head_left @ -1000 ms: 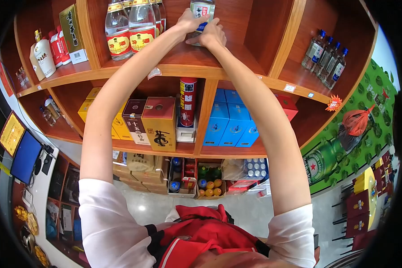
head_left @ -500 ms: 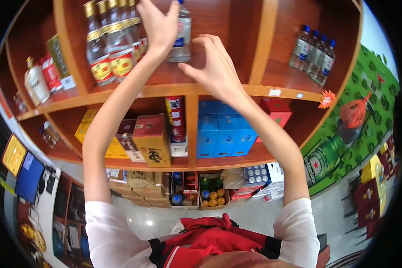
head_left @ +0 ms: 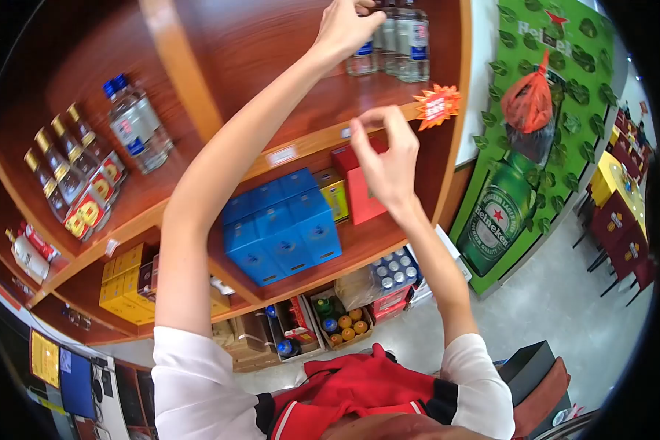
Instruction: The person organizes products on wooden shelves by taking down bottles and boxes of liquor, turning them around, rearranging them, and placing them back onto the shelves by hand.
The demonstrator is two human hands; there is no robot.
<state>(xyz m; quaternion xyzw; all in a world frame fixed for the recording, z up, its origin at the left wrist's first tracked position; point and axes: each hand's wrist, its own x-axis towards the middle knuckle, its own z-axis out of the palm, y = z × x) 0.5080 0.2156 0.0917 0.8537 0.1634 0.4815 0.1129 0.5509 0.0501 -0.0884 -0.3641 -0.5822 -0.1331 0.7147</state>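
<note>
My left hand [head_left: 348, 28] reaches up into the right shelf compartment, its fingers curled round the upper part of a clear glass liquor bottle [head_left: 361, 60] with a blue-and-white label. That bottle's cap is hidden by the hand and the frame edge. Close beside it stand several matching bottles [head_left: 412, 45]. Lower down, my right hand [head_left: 390, 158] is in front of the shelf edge, thumb and fingers curved but apart, holding nothing. In the compartment to the left are blue-capped clear bottles [head_left: 138, 125] standing close together.
Gold-capped bottles [head_left: 73, 172] stand farther left. Blue boxes [head_left: 282, 227] and a red box [head_left: 363, 192] fill part of the lower shelf. An orange starburst tag [head_left: 438, 107] sticks out from the shelf edge. Crates and drinks [head_left: 348, 323] are below, and a green beer display [head_left: 495, 213] stands right.
The view has turned right. My left hand has gone from the bottle in the middle compartment to the bottles in the right one. My right hand has moved right and below the shelf edge.
</note>
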